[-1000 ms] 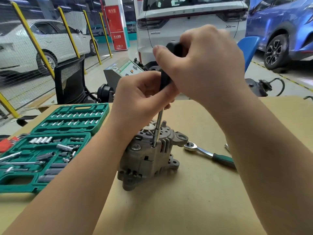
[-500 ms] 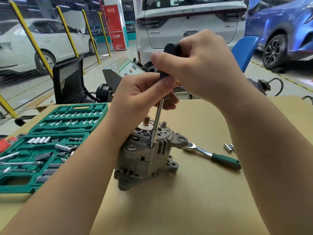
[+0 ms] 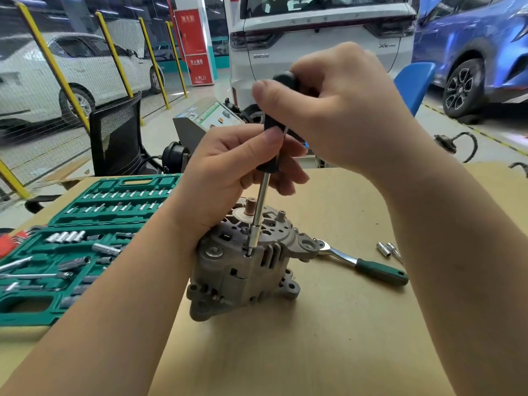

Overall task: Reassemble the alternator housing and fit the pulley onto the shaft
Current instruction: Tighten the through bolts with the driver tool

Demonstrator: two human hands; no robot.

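the alternator housing (image 3: 245,267) stands upright on the cardboard-covered tabletop (image 3: 328,338), its copper-tipped shaft (image 3: 252,203) pointing up out of a pale disc on top. everything else is placed from this housing.

above the housing, the right hand (image 3: 340,110) is curled around the black handle of a screwdriver (image 3: 261,207), thumb laid across the front of the handle near its cap. just below it, the left hand (image 3: 228,178) wraps its fingers and thumb around the lower end of the same handle, where the steel shank begins. the shank runs almost straight down, just in front of the shaft, and its tip sits in a recess on the housing's upper edge; whatever fastener it meets there is hidden. the left forearm passes close by the housing's left side.

to the right of the housing, a ratchet wrench (image 3: 360,264) with a green grip lies flat on the tabletop, its head just beside the housing's mounting ear. further right of the housing, beyond the ratchet, two small sockets (image 3: 387,249) lie close together.

to the left of the housing sits an open green tool case (image 3: 85,238) holding rows of sockets and bits.

behind the housing, off the tabletop, stand a black mesh chair (image 3: 115,138), a grey machine with a slanted panel (image 3: 205,118), a white car (image 3: 320,32) and a blue car (image 3: 480,47).
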